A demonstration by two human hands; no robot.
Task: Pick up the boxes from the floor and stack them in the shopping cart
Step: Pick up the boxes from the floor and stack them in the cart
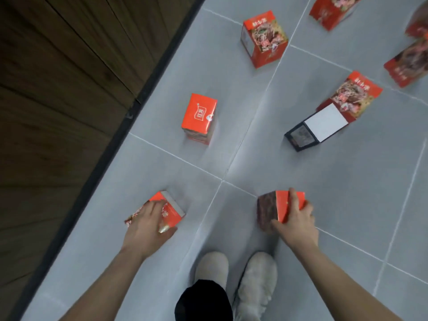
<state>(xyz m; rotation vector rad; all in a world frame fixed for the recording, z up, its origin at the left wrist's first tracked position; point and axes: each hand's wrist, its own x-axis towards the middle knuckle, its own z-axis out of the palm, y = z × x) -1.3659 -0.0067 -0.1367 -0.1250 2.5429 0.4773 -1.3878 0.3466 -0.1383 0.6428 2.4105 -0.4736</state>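
Floor (324, 205) – large pale grey tiles, matte, with thin lighter grout lines; four tiles meet at a joint near centre. Grid runs diagonal across the view. Left side: dark brown wood-grain panelling (58, 89), planks with visible seams, surface in shade. Black strip (129, 114) runs along the foot of the panelling where it meets the tiles, going from bottom left to top centre; small break or fitting partway up it, too blurred to tell. Light soft and even – faint sheen on the tiles, soft shadows only.
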